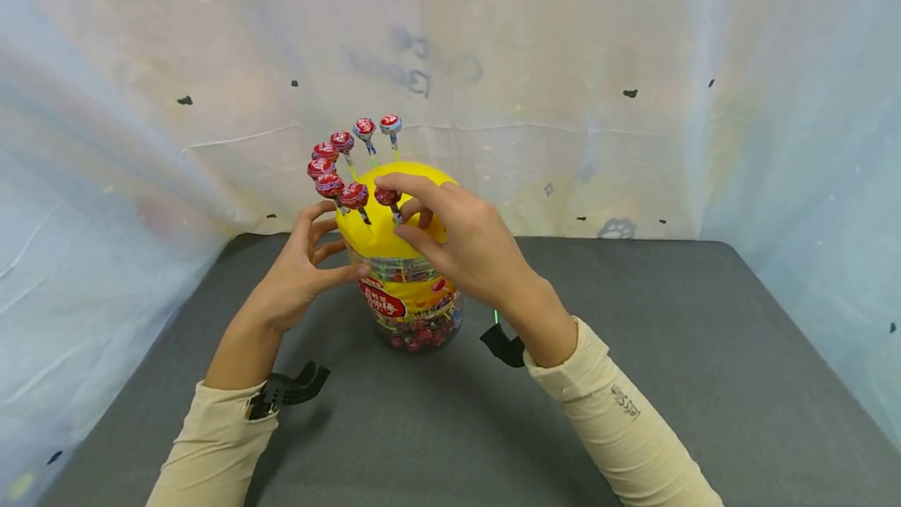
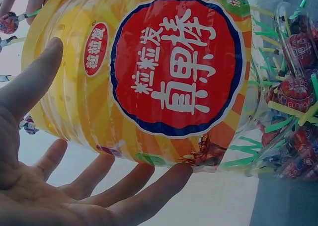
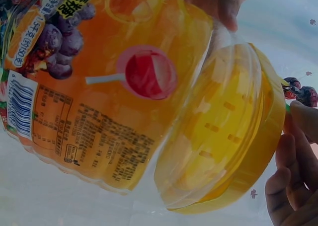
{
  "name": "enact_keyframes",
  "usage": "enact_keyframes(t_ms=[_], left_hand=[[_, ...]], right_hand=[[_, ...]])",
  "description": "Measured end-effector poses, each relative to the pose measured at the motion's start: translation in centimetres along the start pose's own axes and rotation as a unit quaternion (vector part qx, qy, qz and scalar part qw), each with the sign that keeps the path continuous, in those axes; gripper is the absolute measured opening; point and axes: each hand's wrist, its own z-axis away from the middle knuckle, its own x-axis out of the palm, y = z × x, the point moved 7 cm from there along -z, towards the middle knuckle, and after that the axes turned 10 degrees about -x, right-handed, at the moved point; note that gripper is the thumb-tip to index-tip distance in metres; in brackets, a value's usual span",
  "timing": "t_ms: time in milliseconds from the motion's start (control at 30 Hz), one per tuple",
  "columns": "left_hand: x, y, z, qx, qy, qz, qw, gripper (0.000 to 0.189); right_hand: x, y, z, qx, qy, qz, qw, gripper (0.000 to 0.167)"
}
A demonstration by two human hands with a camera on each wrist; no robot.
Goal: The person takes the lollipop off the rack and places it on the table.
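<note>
A clear plastic candy jar (image 1: 411,300) with a yellow lid (image 1: 373,237) stands upright on the table, lollipops visible inside. Several red-wrapped lollipops (image 1: 341,141) stick up in a curve along the lid's left and back edge. My right hand (image 1: 475,237) is over the lid and pinches one more lollipop (image 1: 387,196) close to the lid's front. Whether its stick sits in a hole is hidden. My left hand (image 1: 299,268) holds the jar's left side just below the lid, thumb in front and fingers behind. In the left wrist view, the jar's red label (image 2: 179,67) faces the palm.
The jar stands on a dark grey table (image 1: 605,382). Pale translucent sheeting (image 1: 563,37) hangs behind the table and along both sides. Black straps (image 1: 292,388) are on both wrists.
</note>
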Motion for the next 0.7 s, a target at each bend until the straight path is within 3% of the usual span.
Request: enact_keyframes(t_ms=[400, 700], left_hand=[[-0.3, 0.0, 0.0, -0.007, 0.007, -0.001, 1.0, 0.09], [-0.2, -0.1, -0.2, 0.0, 0.006, -0.004, 1.0, 0.087]], right_hand=[[-0.8, -0.2, -0.5, -0.01, 0.03, -0.004, 0.9995, 0.047], [-1.8, 0.3, 0.7, 0.011, 0.059, -0.018, 0.9981, 0.047]])
